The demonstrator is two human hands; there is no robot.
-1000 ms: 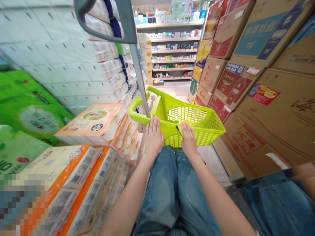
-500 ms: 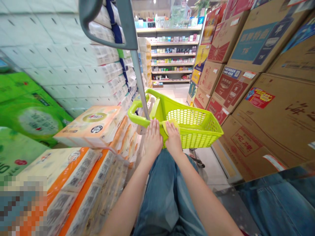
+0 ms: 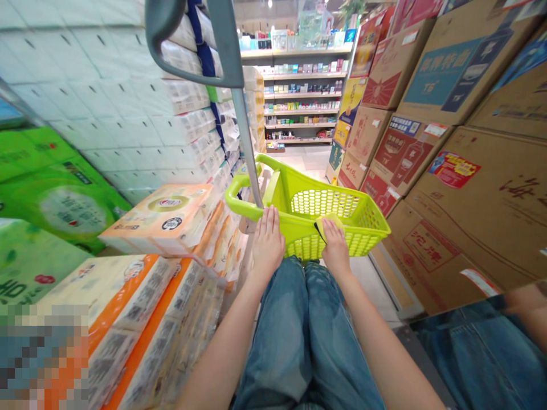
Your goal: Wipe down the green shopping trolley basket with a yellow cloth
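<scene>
A lime-green plastic shopping basket [image 3: 367, 219] stands in the aisle in front of my knees, empty inside. A grey pull handle [image 3: 233, 62] rises from its near left corner. My left hand [image 3: 268, 245] lies flat on the near rim beside the handle's pole, fingers stretched out. My right hand [image 3: 335, 249] presses a small yellow cloth [image 3: 330, 221] against the near rim, further right.
Orange and white tissue packs [image 3: 166, 219] and green packs [image 3: 55, 193] are stacked at my left, white packs [image 3: 106, 91] above them. Brown cardboard cartons [image 3: 470, 171] wall the right. Store shelves [image 3: 299, 91] stand at the aisle's far end.
My right hand with the cloth slid left along the near rim towards my left hand, then back to the right. My left hand stayed on the rim.
</scene>
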